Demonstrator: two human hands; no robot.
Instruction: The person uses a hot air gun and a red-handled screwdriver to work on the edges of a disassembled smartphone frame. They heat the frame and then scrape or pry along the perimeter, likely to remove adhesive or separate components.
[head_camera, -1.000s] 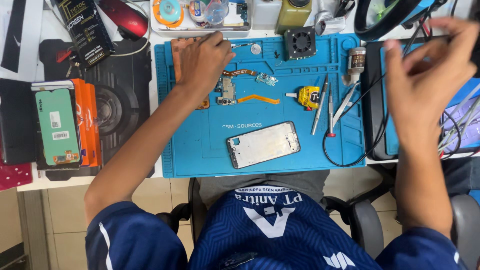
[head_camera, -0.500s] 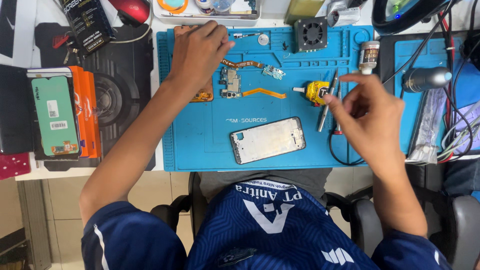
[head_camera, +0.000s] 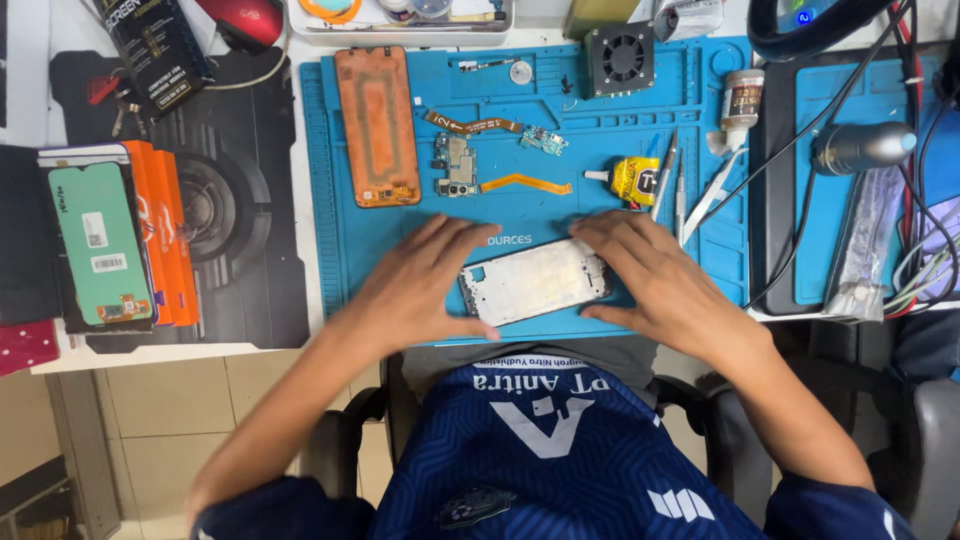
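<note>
A silvery phone frame (head_camera: 533, 281) lies on the blue work mat (head_camera: 340, 230), near its front edge. My left hand (head_camera: 420, 285) grips the frame's left end, thumb below and fingers above. Its right end is held the same way by my right hand (head_camera: 650, 275). Further back on the mat lie an orange phone panel (head_camera: 377, 125), a small circuit board (head_camera: 455, 166), an orange flex cable (head_camera: 527, 184) and a yellow glue tube (head_camera: 633, 181).
Tweezers and thin tools (head_camera: 680, 185) lie right of the glue tube, with a small bottle (head_camera: 741, 100) and a black fan (head_camera: 622, 58) behind. Left of the mat are a dark pad (head_camera: 225, 200), orange boxes with a green screen (head_camera: 100, 245) and a red mouse (head_camera: 245, 20). Cables crowd the right (head_camera: 920, 260).
My left hand left the orange panel at the back of the mat and came down to the phone frame. My right hand came in from the right and took its other end.
</note>
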